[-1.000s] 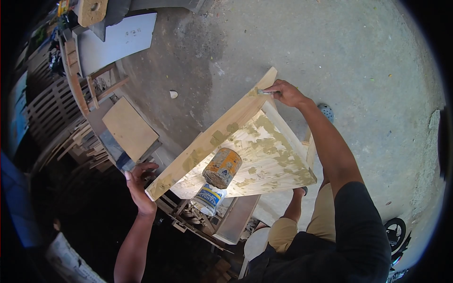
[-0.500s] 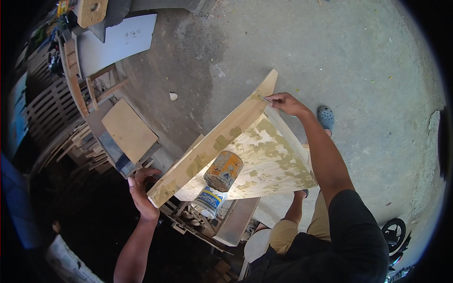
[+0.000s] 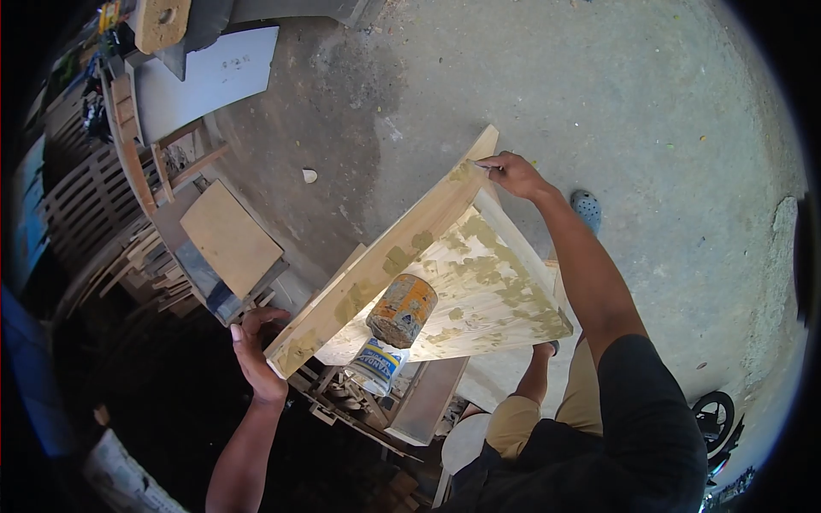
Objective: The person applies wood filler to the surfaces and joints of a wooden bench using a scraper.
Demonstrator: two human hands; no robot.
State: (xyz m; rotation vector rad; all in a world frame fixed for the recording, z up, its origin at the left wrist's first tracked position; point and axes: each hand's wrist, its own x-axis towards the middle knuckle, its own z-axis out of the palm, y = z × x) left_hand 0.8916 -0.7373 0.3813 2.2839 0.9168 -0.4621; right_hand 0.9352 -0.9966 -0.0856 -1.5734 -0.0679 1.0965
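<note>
A long pale wooden board (image 3: 376, 256) runs diagonally along the edge of a wooden panel (image 3: 462, 321), and both carry patches of greenish-brown filler. My right hand (image 3: 516, 174) pinches a thin, flat blade like a putty knife (image 3: 483, 163) against the board near its upper end. At the lower end, my left hand (image 3: 256, 355) has its fingers curled around the board's far edge. On the panel stands a rusty orange can (image 3: 402, 309). A white and blue labelled tin (image 3: 376, 366) is just below it, partly covered by the can.
A loose brown sheet (image 3: 231, 241) lies on a stand at the left, beside stacked wood strips (image 3: 141, 261). Behind is a white panel (image 3: 209, 81). Concrete floor (image 3: 633, 103) spreads to the right, with a blue clog (image 3: 586, 209) on my foot. A wheel (image 3: 714, 419) shows at the lower right.
My right hand has moved slightly up along the board with the blade. My left hand keeps its place at the lower end. The whole view has shifted a little.
</note>
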